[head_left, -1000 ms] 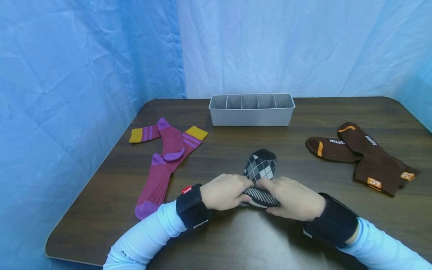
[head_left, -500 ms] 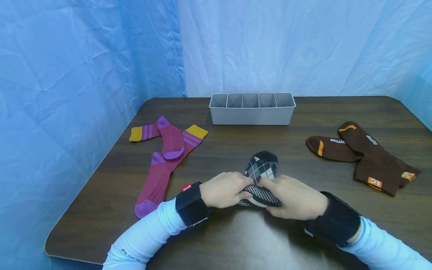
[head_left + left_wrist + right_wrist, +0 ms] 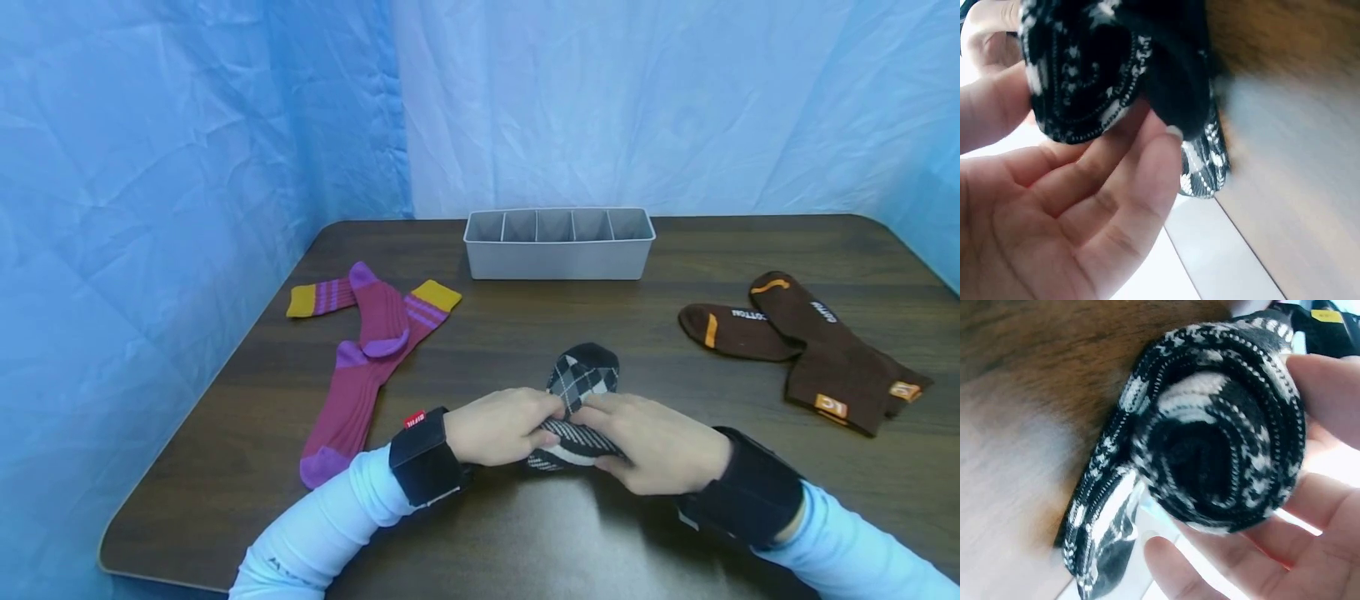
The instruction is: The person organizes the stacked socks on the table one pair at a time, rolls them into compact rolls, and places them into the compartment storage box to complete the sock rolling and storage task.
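A black, grey and white argyle sock [image 3: 582,372], perhaps a pair, lies partly rolled at the near middle of the table, its flat black end pointing away. My left hand [image 3: 504,425] grips the left end of the roll, and my right hand [image 3: 654,443] grips the right end. In the left wrist view, thumb and fingers wrap the rolled sock [image 3: 1079,75], and a fingertip touches the dark fold beside it. The right wrist view shows the roll's spiral end [image 3: 1222,431] between thumb and fingers, with a flat layer trailing from it.
A grey box [image 3: 558,260] with several compartments stands at the back of the wooden table [image 3: 480,333]. Crossed maroon socks [image 3: 371,367] with yellow cuffs lie to the left. Brown socks [image 3: 832,354] lie crossed at the right. Blue sheeting [image 3: 600,100] hangs behind the table.
The right hand's fingers have shifted slightly over the roll, and a little more patterned fabric shows under its near left side. The other socks and the box stay put.
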Demonstrator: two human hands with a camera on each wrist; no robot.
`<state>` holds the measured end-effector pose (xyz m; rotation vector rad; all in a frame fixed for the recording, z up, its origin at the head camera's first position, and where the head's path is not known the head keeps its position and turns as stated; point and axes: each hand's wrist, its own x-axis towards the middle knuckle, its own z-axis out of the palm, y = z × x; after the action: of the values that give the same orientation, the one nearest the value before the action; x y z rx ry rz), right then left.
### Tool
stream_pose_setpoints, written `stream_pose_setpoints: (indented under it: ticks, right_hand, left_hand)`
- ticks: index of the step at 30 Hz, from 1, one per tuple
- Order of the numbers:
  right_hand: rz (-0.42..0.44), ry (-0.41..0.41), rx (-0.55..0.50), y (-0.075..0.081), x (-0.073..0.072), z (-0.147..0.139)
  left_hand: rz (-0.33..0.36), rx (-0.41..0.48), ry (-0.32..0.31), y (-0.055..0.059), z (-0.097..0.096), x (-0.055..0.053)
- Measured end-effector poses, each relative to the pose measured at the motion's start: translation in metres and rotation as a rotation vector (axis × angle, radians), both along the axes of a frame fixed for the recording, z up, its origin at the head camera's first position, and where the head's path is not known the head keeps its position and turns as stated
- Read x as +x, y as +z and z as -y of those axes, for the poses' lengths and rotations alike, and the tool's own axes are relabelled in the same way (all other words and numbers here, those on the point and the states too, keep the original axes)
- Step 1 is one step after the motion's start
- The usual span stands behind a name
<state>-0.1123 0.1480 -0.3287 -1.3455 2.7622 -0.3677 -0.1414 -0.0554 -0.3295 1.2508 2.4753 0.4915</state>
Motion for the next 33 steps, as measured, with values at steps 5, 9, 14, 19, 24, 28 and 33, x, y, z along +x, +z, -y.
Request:
stream_pose_setpoints:
  ticks: [5, 9, 14, 19, 24, 28, 33]
  right_hand:
    - [-0.088, 0.007, -0.02, 0.0, 0.001, -0.001]
    - [-0.09, -0.031, -0.036, 0.0, 0.001, 0.0]
    - [-0.086, -0.062, -0.057, 0.0, 0.002, 0.001]
    - [-0.077, -0.023, -0.055, 0.001, 0.003, 0.001]
    - [-0.035, -0.003, -0.047, 0.002, 0.001, 0.001]
    - [-0.025, -0.012, -0.023, 0.002, -0.001, 0.001]
    - [-0.029, -0.021, -0.011, 0.0, -0.003, 0.002]
  left_hand:
    - [0.023, -0.007, 0.017, 0.001, 0.0, -0.001]
    - [0.014, -0.016, 0.024, 0.001, 0.0, 0.0]
    - [0.04, -0.022, 0.01, 0.001, 0.0, -0.001]
    - [0.146, -0.013, 0.021, 0.002, 0.003, -0.003]
    - [-0.102, 0.045, 0.006, 0.006, 0.003, 0.001]
    - [-0.295, 0.049, -0.061, 0.01, 0.002, 0.008]
    - [-0.368, -0.024, -0.117, 0.008, 0.001, 0.014]
